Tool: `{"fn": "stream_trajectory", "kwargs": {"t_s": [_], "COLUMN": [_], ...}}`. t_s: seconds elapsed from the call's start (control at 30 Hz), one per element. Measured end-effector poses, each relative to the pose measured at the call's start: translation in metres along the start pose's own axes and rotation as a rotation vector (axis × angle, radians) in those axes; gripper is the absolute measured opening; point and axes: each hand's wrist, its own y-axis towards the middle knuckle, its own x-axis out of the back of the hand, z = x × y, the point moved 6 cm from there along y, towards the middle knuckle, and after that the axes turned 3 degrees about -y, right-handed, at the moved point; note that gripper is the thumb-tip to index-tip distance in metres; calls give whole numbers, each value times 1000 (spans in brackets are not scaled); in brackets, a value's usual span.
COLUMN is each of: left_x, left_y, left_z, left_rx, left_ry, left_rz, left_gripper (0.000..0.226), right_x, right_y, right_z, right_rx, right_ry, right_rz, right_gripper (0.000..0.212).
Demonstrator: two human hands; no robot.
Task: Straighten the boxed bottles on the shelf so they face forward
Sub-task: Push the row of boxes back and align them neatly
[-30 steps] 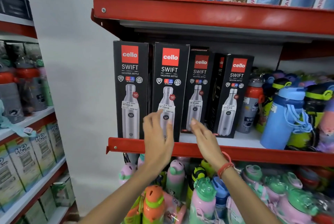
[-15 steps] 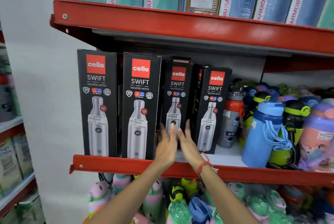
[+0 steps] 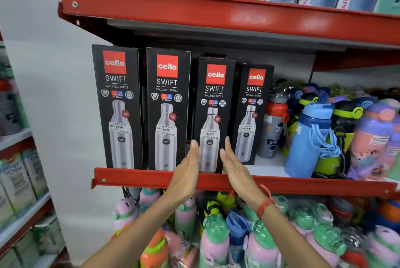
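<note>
Several black "cello SWIFT" bottle boxes stand in a row on the red-edged shelf (image 3: 151, 178). The two tall left ones (image 3: 118, 105) (image 3: 167, 110) face forward at the front edge. The third box (image 3: 213, 99) is shorter and also faces forward. My left hand (image 3: 186, 172) lies flat against its left side and my right hand (image 3: 232, 169) against its right side, palms inward, fingers straight. The fourth box (image 3: 252, 112) stands a little further back, touching the third box's right side.
Loose coloured bottles crowd the shelf to the right, a red-and-grey one (image 3: 273, 125) beside the fourth box and a blue one (image 3: 309, 138) nearer the front. Pink-green bottles (image 3: 214, 239) fill the level below. Boxes line the shelf above (image 3: 216, 12).
My hands moved from the second box to either side of the third box. The third and fourth boxes, angled before, now face forward and the third sits nearer the front edge.
</note>
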Motion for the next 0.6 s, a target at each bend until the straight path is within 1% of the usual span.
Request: {"fn": "stream_trajectory", "kwargs": {"t_s": [0.07, 0.17, 0.23, 0.27, 0.33, 0.37, 0.4, 0.43, 0.47, 0.5, 0.53, 0.6], "left_x": [2, 2, 2, 2, 4, 1, -6, -18, -34, -52, -69, -94], "left_y": [-5, -13, -14, -15, -20, -22, -20, -17, -12, -5, 2, 20], "left_z": [-1, -3, -4, -6, -20, -30, -37, -44, -47, -46, -43, -34], "left_rx": [-8, -14, -48, -92, -253, -347, -422, -462, -463, -431, -386, -255], "left_ry": [3, 7, 88, 153, 244, 248, 239, 218, 187, 150, 118, 69], "left_rz": [10, 36, 7, -51, -223, -274, -271, -213, -119, -17, 48, 82], "left_gripper": [88, 81, 75, 72, 62, 55, 48, 43, 42, 44, 49, 62], "right_x": [0, 0, 2, 3, 12, 20, 29, 38, 46, 53, 59, 65], "right_y": [-5, -10, -11, -11, -6, -3, 0, 4, 8, 13, 18, 28], "right_z": [0, 1, 0, -3, -8, -10, -12, -15, -17, -21, -26, -38], "right_rx": [9, 15, 16, 18, 24, 30, 37, 39, 40, 29, 9, -53], "right_ry": [18, 36, 37, 42, 67, 80, 92, 99, 102, 107, 112, 122], "right_rz": [-3, -25, -40, -55, -122, -178, -239, -291, -328, -353, -363, -360], "right_gripper": [57, 56, 55, 55, 54, 52, 50, 49, 49, 50, 53, 62]}}
